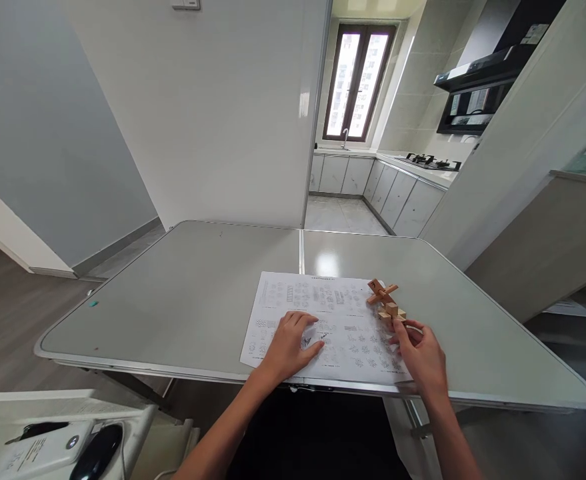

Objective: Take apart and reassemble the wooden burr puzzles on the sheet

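A printed instruction sheet [277, 300], covered in small line diagrams, lies flat at the near edge of the table. My left hand [290, 343] rests on it, thumb and fingers apart, holding nothing. At the sheet's right side, my right hand [423, 353] has its fingertips closed on a light wooden block puzzle [391, 311] made of small cubes; the fingers partly hide its lower side. Just beyond that puzzle, several reddish-brown wooden sticks [383, 292] form a crossed shape near the sheet's upper right corner. Whether the two wooden things touch is hard to tell.
The pale folding table [183, 293] has a seam down its middle. A small teal bit [93, 303] lies near its left edge. At lower left, a white cart [63, 400] carries a white device [47, 450] and a black mouse-like object [97, 453].
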A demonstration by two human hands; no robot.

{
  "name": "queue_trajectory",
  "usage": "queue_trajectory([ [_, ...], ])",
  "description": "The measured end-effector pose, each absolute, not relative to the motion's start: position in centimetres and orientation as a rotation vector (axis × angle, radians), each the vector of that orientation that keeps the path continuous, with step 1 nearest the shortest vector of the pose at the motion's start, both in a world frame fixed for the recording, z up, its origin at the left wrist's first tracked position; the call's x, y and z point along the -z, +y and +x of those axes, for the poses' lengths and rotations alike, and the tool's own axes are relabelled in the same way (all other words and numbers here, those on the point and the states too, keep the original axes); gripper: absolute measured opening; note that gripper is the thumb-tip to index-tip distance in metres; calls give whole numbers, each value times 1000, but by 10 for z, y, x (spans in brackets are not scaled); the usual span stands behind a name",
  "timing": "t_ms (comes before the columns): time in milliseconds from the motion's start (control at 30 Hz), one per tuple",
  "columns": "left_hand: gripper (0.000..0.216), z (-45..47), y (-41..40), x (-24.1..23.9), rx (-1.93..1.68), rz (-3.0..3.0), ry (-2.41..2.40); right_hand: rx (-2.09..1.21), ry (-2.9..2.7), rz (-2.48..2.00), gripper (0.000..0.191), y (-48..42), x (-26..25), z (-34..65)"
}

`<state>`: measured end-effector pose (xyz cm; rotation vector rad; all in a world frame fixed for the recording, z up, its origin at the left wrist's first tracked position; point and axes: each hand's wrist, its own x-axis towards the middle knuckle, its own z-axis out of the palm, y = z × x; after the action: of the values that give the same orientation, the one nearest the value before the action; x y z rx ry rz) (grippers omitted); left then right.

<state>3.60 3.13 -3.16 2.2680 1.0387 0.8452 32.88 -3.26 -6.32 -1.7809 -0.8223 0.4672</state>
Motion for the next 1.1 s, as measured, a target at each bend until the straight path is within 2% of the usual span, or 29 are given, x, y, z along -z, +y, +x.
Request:
queue_trajectory([
  [167, 30, 28, 37, 24, -827, 2262, 984, -479, -855, -1684, 64, -43, 64, 309],
  [267, 35, 11, 61, 16, -795, 2375, 973, -581, -1027, -1633, 55, -47, 62, 294],
  [433, 43, -30, 125, 20, -737, 2479, 1277, -659, -1262, -1564, 45, -43, 48, 276],
  [667, 60, -50, 183, 42, -707, 2427, 1445, -791, -1378, -1451, 48, -25, 33, 262],
  [800, 58, -51, 193, 43, -734, 2419, 1466, -911, -1435, -1444, 51, -23, 38, 258],
  [1100, 50, -58, 192, 37, -746, 2396, 1447, -864, -1450, -1447, 44, -32, 38, 257],
])
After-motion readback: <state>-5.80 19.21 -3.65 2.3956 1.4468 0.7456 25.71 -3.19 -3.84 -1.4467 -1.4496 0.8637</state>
